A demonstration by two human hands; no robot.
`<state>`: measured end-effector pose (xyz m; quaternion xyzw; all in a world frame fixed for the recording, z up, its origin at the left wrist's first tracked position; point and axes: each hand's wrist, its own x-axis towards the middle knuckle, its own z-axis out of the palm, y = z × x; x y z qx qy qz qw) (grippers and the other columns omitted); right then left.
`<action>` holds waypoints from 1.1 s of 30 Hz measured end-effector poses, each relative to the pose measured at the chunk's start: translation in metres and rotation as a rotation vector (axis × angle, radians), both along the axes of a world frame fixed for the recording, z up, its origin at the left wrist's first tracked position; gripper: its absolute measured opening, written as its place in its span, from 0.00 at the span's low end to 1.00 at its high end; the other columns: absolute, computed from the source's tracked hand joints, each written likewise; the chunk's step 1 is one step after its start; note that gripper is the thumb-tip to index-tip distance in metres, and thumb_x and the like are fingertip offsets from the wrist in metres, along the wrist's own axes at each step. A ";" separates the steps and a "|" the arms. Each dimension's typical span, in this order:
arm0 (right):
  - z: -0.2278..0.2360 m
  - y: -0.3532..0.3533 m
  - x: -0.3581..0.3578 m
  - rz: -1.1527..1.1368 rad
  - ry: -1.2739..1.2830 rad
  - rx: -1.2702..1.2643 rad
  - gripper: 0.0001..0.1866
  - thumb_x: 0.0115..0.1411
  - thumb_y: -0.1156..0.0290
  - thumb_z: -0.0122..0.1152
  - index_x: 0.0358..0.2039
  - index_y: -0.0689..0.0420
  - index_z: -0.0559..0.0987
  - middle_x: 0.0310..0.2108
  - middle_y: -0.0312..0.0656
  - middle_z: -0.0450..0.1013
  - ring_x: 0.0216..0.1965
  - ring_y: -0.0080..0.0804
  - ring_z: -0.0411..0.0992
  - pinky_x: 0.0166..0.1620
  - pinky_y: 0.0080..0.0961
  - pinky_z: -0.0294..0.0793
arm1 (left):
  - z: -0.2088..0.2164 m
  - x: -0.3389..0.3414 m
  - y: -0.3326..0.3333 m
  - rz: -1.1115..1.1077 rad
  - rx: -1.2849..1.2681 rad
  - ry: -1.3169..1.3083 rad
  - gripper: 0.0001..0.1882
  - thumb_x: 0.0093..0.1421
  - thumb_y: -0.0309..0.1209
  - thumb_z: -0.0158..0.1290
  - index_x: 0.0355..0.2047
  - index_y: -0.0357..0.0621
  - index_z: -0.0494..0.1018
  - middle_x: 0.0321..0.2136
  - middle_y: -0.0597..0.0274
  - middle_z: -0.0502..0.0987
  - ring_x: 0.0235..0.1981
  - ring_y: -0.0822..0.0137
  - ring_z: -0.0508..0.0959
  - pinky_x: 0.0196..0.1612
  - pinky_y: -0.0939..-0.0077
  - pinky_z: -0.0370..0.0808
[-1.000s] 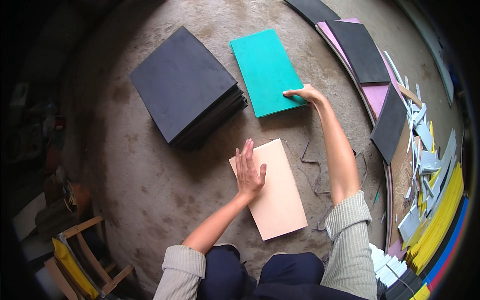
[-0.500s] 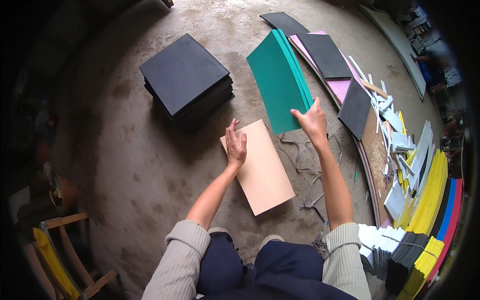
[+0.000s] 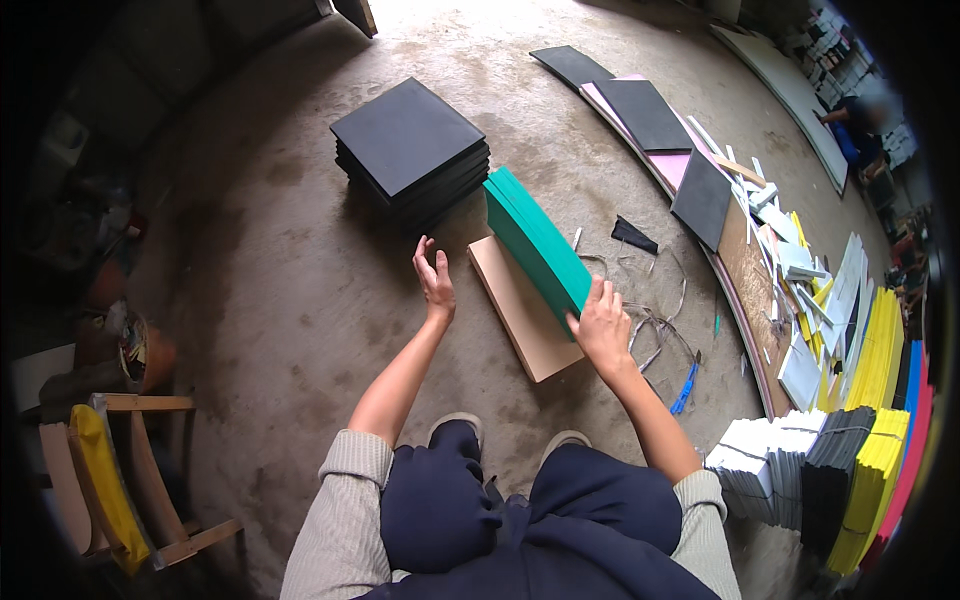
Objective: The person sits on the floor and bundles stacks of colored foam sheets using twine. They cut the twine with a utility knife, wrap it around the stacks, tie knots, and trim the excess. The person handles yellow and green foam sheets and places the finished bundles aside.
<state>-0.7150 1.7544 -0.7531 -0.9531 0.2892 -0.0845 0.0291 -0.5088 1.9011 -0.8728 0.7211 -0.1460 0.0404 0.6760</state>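
My right hand (image 3: 603, 322) grips the near end of a thin stack of green sheets (image 3: 535, 245). The green stack is tilted on edge over a stack of beige sheets (image 3: 505, 300) lying on the floor, and hides part of its top. To the left of the beige stack, my left hand (image 3: 434, 278) is raised with its fingers apart, holding nothing. Beyond it stands a tall pile of black square sheets (image 3: 410, 135).
Loose straps (image 3: 655, 335) and a blue-handled cutter (image 3: 686, 388) lie right of the beige stack. Further right are dark panels (image 3: 645, 115), white and yellow offcuts (image 3: 790, 262) and bundled sheets (image 3: 745, 455). A wooden frame (image 3: 150, 470) stands at left. A person (image 3: 855, 130) is far right.
My right hand has brought the green sheets down and left over the beige stack, tilting them. My left hand has come off the beige stack. The view has shifted, and the blue-handled cutter now shows.
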 end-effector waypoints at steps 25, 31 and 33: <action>-0.100 -0.085 -0.026 -0.109 0.123 0.742 0.41 0.48 0.42 0.55 0.52 0.62 0.63 0.56 0.54 0.52 0.57 0.47 0.51 0.55 0.37 0.54 | -0.002 -0.106 -0.027 -0.285 0.232 0.846 0.54 0.49 0.67 0.38 0.60 0.38 0.33 0.60 0.45 0.36 0.61 0.50 0.42 0.60 0.60 0.45; -0.096 -0.099 0.023 0.028 0.198 1.411 0.46 0.47 0.42 0.55 0.58 0.59 0.53 0.58 0.49 0.52 0.58 0.38 0.52 0.57 0.32 0.54 | -0.028 -0.118 -0.047 -0.177 0.268 0.732 0.48 0.50 0.59 0.47 0.57 0.35 0.43 0.54 0.46 0.54 0.55 0.54 0.57 0.56 0.65 0.55; -0.095 -0.094 0.027 0.012 0.173 1.445 0.47 0.46 0.44 0.57 0.59 0.58 0.51 0.57 0.48 0.54 0.57 0.37 0.55 0.57 0.30 0.55 | -0.033 -0.120 -0.044 -0.158 0.295 0.650 0.42 0.53 0.56 0.47 0.56 0.36 0.48 0.50 0.49 0.63 0.51 0.58 0.65 0.53 0.68 0.60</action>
